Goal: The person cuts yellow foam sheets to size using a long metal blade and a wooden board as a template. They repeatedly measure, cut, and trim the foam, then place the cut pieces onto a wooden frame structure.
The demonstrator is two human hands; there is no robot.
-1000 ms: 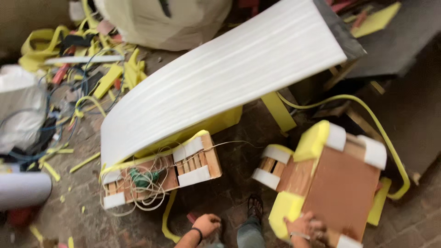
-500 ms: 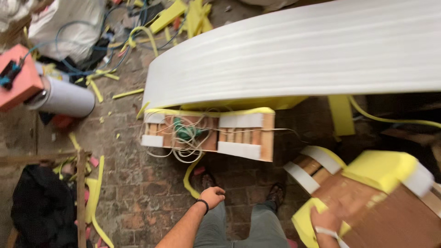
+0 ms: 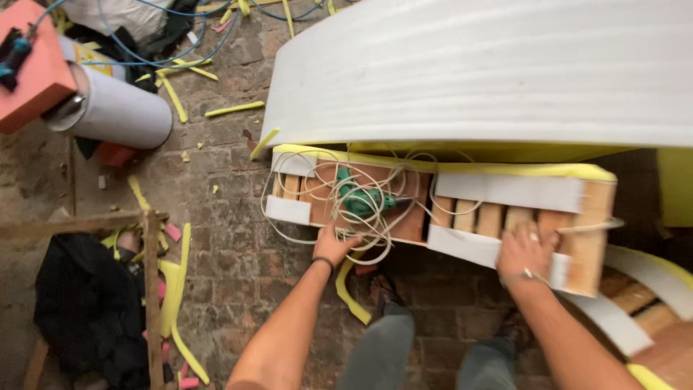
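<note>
A wooden slatted frame [image 3: 498, 217] with white bands and a yellow foam top edge lies on the brick floor. A green tool [image 3: 359, 202] and tangled white cord [image 3: 317, 195] rest on its brown middle panel. My left hand [image 3: 333, 245] grips the frame's near edge below the cord. My right hand [image 3: 527, 253] holds the near edge at a white band on the right part. A wide white foam sheet [image 3: 491, 72] hangs over the frame's far side.
A white roll [image 3: 119, 112] and an orange block [image 3: 32, 65] lie far left. A black bag [image 3: 79, 303] and wooden rail [image 3: 151, 289] sit left. Yellow foam scraps [image 3: 177, 289] litter the bricks. Another padded frame [image 3: 650, 310] is at right. My legs [image 3: 382, 354] stand below.
My view has swung left and closer. Both hands have moved forward onto the slatted frame; my right hand left the padded brown piece at right.
</note>
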